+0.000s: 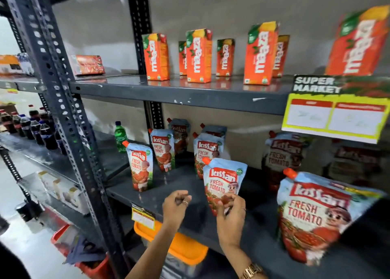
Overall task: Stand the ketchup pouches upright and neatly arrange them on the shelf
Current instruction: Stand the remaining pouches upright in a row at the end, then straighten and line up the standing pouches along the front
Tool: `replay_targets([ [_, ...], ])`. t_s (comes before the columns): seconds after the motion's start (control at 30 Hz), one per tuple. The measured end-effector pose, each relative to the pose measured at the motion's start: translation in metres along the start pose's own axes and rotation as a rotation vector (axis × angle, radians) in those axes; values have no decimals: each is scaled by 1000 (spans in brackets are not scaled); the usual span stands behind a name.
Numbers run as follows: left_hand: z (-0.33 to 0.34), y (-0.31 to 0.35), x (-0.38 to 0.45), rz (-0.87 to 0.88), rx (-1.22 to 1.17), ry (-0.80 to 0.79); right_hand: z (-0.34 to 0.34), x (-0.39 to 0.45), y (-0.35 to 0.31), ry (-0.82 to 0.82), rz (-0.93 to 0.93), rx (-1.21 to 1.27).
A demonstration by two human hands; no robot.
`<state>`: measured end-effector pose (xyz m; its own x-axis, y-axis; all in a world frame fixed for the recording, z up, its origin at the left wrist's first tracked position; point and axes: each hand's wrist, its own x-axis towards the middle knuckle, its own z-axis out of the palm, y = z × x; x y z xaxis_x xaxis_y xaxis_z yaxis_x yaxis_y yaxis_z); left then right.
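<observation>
Several ketchup pouches stand upright on the dark grey middle shelf [168, 192]. One front pouch [223, 181] stands near the shelf's front edge, and my right hand [231, 213] touches its lower part with curled fingers. My left hand [176, 204] hovers just left of it, fingers loosely curled, holding nothing. Another pouch [140, 167] stands at the front left, with two more [163, 148] [205, 152] behind. A large pouch [314, 217] stands at the front right, and darker ones [282, 158] sit at the back right.
Orange juice cartons [198, 56] line the upper shelf. A yellow price sign [335, 114] hangs from that shelf at the right. A green bottle [120, 136] stands at the back left. Cola bottles [35, 129] fill the neighbouring rack. An orange-lidded tub [181, 251] sits below.
</observation>
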<state>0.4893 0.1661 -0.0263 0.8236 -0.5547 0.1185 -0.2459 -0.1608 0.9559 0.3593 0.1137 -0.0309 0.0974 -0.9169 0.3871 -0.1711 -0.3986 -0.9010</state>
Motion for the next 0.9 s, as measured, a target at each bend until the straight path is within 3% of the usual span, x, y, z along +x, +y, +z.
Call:
replay_targets([
  [0.23, 26, 17, -12, -43, 30, -330, -20, 8, 10, -250, 137, 45],
  [0.4, 24, 20, -17, -30, 10, -507, -11, 7, 12, -321, 206, 49],
  [0.7, -19, 1, 13, -30, -8, -353, 38, -2, 3, -524, 171, 50],
  [0.9, -40, -11, 28, -26, 35, -303, 65, -5, 0, -570, 190, 35],
])
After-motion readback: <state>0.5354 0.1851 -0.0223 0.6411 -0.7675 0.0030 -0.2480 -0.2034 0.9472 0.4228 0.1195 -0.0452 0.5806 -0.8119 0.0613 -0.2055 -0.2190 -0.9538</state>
